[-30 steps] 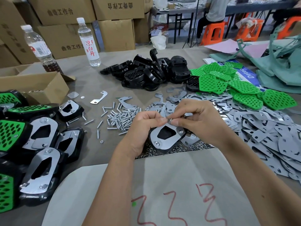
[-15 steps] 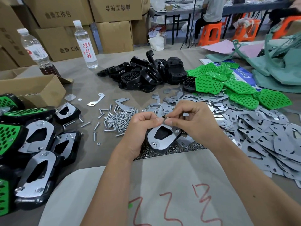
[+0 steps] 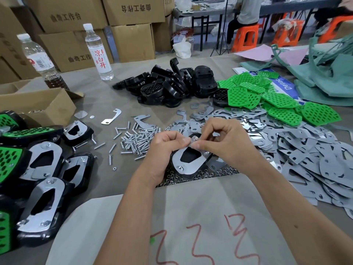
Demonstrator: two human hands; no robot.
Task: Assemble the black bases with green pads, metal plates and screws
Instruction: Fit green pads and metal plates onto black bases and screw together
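At the table's centre my left hand (image 3: 162,150) grips a black base (image 3: 188,175) with a metal plate (image 3: 188,166) on top; one nut sits at the plate's near corner. My right hand (image 3: 227,142) pinches a small nut (image 3: 195,139) at the plate's far end, fingertips meeting those of my left hand. Loose screws (image 3: 133,140) lie just left of my hands. Small nuts (image 3: 200,175) are scattered under the base. Bare black bases (image 3: 172,87) are piled behind, green pads (image 3: 267,98) at the back right, metal plates (image 3: 305,153) to the right.
Several assembled bases (image 3: 42,188) are stacked at the left edge. A cardboard box (image 3: 38,106) and two water bottles (image 3: 99,52) stand at the back left. Green fabric bags (image 3: 328,73) lie at the far right. A paper sheet (image 3: 191,226) with red marks covers the near table.
Both hands stay on the same base and plate; my right fingertips have shifted slightly at the plate's far end. The view has drifted a little.
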